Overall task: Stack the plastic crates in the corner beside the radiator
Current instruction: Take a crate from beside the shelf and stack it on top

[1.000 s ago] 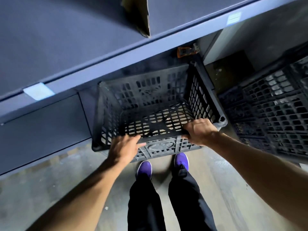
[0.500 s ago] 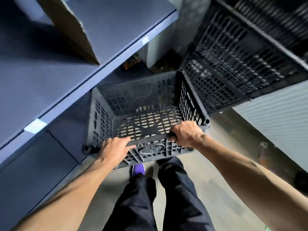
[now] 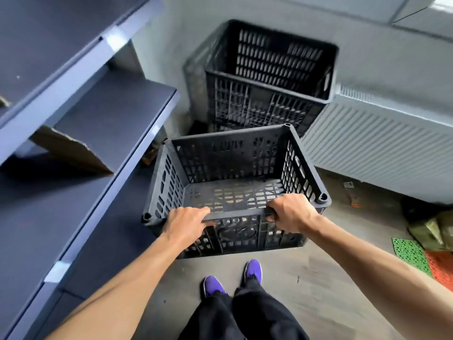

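Crate [image 3: 228,155] near rim in curled grip of left hand [image 3: 186,224] and right hand [image 3: 289,213], thumbs on outer wall

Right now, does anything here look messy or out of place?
Yes, small things. A torn piece of cardboard sits on the shelving at left, and scraps of litter lie on the floor below the radiator. The held crate and corner crates look intact.

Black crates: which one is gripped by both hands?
The nearer crate, front rim gripped by left hand and right hand; the corner crate stands untouched.
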A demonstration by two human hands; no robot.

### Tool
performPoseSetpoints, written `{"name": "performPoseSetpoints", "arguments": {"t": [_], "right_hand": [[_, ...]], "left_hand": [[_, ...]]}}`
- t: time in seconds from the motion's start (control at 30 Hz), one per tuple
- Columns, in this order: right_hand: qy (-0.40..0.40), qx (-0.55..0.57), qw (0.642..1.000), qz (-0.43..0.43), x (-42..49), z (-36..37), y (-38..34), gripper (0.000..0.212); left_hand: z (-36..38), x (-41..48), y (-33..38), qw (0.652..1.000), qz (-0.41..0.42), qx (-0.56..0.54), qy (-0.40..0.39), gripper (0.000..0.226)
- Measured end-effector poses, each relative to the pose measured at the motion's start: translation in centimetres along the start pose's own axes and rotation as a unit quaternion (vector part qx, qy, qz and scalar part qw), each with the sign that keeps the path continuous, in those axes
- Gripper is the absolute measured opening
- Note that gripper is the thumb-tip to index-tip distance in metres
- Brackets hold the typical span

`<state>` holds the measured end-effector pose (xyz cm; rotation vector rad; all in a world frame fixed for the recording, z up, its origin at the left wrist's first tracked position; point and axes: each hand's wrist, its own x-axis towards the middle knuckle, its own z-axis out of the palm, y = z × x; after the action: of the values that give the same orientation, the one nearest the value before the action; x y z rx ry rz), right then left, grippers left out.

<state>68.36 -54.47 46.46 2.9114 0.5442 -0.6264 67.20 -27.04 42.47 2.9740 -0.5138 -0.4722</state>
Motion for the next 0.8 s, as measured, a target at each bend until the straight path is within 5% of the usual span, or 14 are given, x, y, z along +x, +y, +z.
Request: {"name": "performPoseSetpoints", "arguments": {"t": [0.4,0.8], "right_hand": [[0.115,0.025,0.99,0.081,-7.3,-6.0,5.4,0.021],[0.203,0.022,0.976,0.073,-8.7,-14.1,9.5,0.019]], "left_hand": [[-9.8,3.1,5.5,0.984,0.116,0.066,0.117,0.029],[-19.0,5.5,7.0,0.947,0.158,0.099,0.263,0.037]]}}
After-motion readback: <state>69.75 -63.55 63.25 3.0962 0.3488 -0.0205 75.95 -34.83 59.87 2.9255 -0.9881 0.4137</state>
